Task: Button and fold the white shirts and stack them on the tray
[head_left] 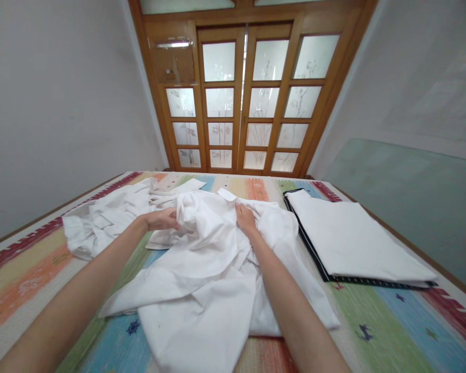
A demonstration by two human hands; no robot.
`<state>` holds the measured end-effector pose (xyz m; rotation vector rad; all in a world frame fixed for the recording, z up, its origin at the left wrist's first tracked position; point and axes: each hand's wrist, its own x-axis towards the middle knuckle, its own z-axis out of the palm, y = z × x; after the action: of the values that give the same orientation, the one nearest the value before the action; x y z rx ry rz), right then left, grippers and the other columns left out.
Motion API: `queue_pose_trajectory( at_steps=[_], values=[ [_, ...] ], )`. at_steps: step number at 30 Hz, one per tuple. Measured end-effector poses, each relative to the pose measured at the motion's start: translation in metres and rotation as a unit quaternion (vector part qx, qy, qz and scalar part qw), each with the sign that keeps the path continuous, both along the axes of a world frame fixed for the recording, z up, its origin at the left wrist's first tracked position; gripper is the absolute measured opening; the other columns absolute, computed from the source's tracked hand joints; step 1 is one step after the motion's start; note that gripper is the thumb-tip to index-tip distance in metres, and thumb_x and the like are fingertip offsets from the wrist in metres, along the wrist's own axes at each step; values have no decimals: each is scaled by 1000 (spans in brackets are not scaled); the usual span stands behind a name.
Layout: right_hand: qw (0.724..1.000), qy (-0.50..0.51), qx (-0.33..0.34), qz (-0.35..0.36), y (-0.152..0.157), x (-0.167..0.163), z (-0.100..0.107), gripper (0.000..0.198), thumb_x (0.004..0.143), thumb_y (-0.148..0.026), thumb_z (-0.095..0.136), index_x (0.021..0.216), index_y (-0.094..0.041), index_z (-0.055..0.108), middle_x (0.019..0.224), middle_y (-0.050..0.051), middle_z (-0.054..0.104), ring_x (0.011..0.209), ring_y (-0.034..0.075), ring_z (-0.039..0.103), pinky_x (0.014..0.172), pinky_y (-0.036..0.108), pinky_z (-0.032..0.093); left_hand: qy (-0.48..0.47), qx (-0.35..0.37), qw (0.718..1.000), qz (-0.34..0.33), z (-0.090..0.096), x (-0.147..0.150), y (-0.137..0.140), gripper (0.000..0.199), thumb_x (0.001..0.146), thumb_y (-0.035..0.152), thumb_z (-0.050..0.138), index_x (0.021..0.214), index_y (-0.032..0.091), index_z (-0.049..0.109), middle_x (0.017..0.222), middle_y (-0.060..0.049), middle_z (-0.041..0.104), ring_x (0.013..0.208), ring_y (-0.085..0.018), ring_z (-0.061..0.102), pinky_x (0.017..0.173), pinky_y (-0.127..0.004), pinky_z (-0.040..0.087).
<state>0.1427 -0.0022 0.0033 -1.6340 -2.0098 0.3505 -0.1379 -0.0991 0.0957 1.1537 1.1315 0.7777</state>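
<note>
A crumpled white garment, which looks like a shirt, lies spread in front of me, with sleeve-like parts reaching towards me. My left hand is at a bunched fold on its far left side, with the fingertips curled against the cloth and partly hidden by it. Near the top middle, my right hand is closed on the fabric, just below a small stiff white flap. Both forearms extend over the cloth, the right one covering part of it.
Another heap of white clothing lies at the left. On the right is a flat folded stack, white on top with a black edge beneath. All rest on a colourful striped cover. Walls flank both sides, and wooden glazed doors stand beyond.
</note>
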Motion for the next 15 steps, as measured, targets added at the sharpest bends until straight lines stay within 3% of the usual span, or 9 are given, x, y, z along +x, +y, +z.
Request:
queue_pose_trajectory(
  at_steps=[3, 6, 8, 11, 15],
  values=[
    [1000, -2, 2, 0, 1, 0, -1, 53, 104, -32, 17, 106, -16, 67, 114, 17, 68, 107, 26, 60, 93, 36, 41, 56, 53, 997, -2, -14, -1, -3, 37, 49, 13, 85, 81, 22, 70, 79, -5, 72, 86, -29, 69, 72, -33, 55],
    [1000, -12, -3, -2, 3, 0, -3, 53, 104, -33, 17, 108, -15, 67, 114, 16, 68, 108, 25, 61, 94, 35, 41, 48, 133, 989, 47, -12, -3, 1, 33, 53, 32, 88, 75, 19, 69, 76, -5, 71, 80, -24, 67, 66, -28, 54],
    [1000, -22, -8, -1, 5, 0, -3, 52, 104, -33, 18, 109, -14, 67, 116, 17, 67, 110, 26, 60, 96, 36, 40, 54, 161, 982, 88, -1, -5, 4, 36, 58, 44, 85, 72, 17, 67, 69, -4, 68, 70, -21, 64, 58, -25, 50],
    [999, -44, -22, 5, 8, -1, -4, 48, 104, -32, 22, 112, -15, 66, 120, 17, 66, 112, 26, 60, 98, 35, 39, 138, 191, 966, 102, 23, -2, 10, 38, 66, 51, 79, 68, 15, 66, 61, -3, 63, 55, -16, 56, 48, -22, 42],
    [995, -81, -39, 30, 14, 1, -2, 46, 104, -29, 23, 118, -15, 64, 125, 17, 64, 115, 27, 59, 96, 35, 40, 249, 273, 923, 105, 53, 17, 15, 34, 76, 48, 71, 65, 16, 66, 66, -2, 64, 60, -18, 57, 55, -24, 42]
  ],
)
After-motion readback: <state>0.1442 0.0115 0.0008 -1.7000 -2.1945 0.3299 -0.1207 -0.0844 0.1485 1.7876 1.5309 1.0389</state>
